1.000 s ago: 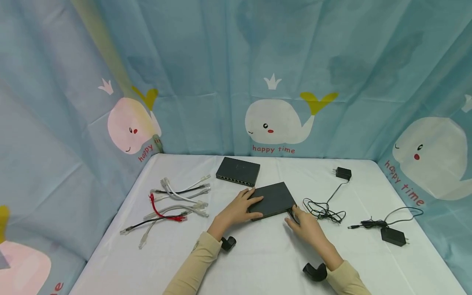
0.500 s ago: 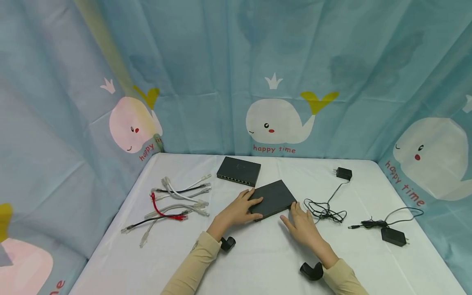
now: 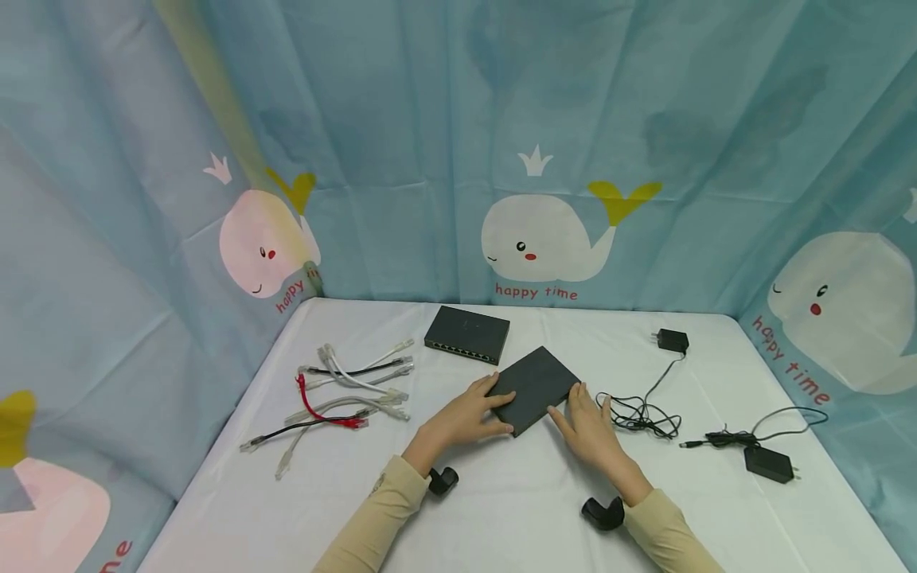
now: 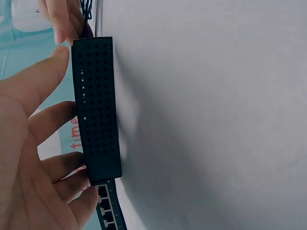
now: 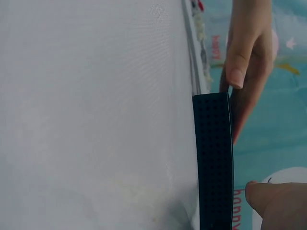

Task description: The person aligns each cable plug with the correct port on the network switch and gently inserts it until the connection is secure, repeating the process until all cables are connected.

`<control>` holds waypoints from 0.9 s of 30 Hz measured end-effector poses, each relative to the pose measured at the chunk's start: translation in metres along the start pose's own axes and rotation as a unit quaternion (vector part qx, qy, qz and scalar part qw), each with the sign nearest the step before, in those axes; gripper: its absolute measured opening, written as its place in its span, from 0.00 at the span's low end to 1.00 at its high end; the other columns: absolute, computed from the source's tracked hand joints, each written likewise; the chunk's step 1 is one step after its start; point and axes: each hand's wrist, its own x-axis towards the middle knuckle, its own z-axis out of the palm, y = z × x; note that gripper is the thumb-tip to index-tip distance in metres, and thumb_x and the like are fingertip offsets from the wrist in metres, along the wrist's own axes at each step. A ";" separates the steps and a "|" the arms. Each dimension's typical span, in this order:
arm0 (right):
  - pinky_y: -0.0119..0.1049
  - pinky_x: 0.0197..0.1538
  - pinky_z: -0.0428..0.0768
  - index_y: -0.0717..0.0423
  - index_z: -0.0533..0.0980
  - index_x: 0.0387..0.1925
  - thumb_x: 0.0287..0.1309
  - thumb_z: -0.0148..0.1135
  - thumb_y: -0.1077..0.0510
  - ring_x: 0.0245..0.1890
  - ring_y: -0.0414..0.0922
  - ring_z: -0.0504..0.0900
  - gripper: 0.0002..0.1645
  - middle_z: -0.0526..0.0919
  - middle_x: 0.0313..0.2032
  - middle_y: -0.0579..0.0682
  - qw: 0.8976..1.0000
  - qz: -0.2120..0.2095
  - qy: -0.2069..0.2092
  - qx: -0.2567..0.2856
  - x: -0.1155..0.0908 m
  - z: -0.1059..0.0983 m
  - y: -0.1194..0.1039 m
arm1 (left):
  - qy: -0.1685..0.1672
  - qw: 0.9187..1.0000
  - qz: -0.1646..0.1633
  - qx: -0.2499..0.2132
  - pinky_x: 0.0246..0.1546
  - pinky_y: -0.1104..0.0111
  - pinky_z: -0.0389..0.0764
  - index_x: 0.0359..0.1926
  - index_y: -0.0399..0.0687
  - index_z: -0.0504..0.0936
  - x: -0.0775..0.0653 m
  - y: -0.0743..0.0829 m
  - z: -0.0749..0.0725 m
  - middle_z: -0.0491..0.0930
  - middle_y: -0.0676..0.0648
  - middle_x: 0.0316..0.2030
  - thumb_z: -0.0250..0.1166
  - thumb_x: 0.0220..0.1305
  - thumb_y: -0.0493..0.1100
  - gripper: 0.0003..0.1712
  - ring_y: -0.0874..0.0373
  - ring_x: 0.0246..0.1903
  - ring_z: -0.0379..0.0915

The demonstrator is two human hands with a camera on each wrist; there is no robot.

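A flat black network switch lies turned at an angle on the white table between the two hands. My left hand rests spread on its left part, fingers on top and thumb near the front corner. My right hand touches its right edge with extended fingers, thumb apart from them. In the left wrist view, a perforated side of the switch faces the camera, with the left fingers reaching over its top. The right wrist view has the right thumb beside the switch.
Behind stands a second black switch with a row of ports. Several short network cables in white, grey, black and red lie to the left. Two black power adapters with coiled cords lie to the right. A whale-print curtain surrounds the table.
The switch between the hands has turned counterclockwise, its right end swinging away from the person. My right hand has shifted slightly forward along with it; the left has stayed on top.
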 end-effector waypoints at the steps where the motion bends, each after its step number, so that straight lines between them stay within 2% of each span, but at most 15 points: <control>1: 0.67 0.63 0.38 0.78 0.51 0.64 0.65 0.47 0.40 0.67 0.65 0.53 0.47 0.53 0.65 0.74 1.000 0.000 0.001 0.001 0.001 0.000 0.001 | 0.001 1.000 0.001 0.001 0.63 0.54 0.61 0.67 0.63 0.62 0.000 0.000 0.001 0.45 0.41 0.71 0.57 0.58 0.67 0.38 0.46 0.70 0.42; 9: 0.64 0.65 0.39 0.77 0.49 0.65 0.61 0.48 0.34 0.68 0.66 0.47 0.54 0.51 0.66 0.73 1.000 -0.008 -0.002 0.005 0.008 0.001 0.006 | -0.010 1.000 0.002 -0.008 0.63 0.54 0.62 0.67 0.63 0.63 -0.002 0.005 0.002 0.44 0.41 0.72 0.55 0.58 0.68 0.38 0.48 0.71 0.41; 19: 0.62 0.66 0.39 0.77 0.48 0.66 0.60 0.53 0.36 0.68 0.68 0.42 0.55 0.48 0.66 0.74 0.999 -0.010 -0.008 0.041 0.016 -0.002 0.013 | -0.020 1.000 0.003 0.010 0.63 0.55 0.62 0.68 0.63 0.61 -0.004 0.017 0.003 0.43 0.39 0.71 0.54 0.58 0.68 0.38 0.48 0.71 0.40; 27: 0.62 0.66 0.38 0.76 0.46 0.66 0.60 0.51 0.35 0.68 0.68 0.40 0.56 0.46 0.67 0.74 0.999 -0.004 -0.020 0.040 0.027 -0.005 0.019 | -0.025 1.000 0.019 -0.001 0.63 0.56 0.62 0.67 0.64 0.63 -0.007 0.022 0.005 0.43 0.39 0.71 0.55 0.59 0.67 0.36 0.48 0.71 0.40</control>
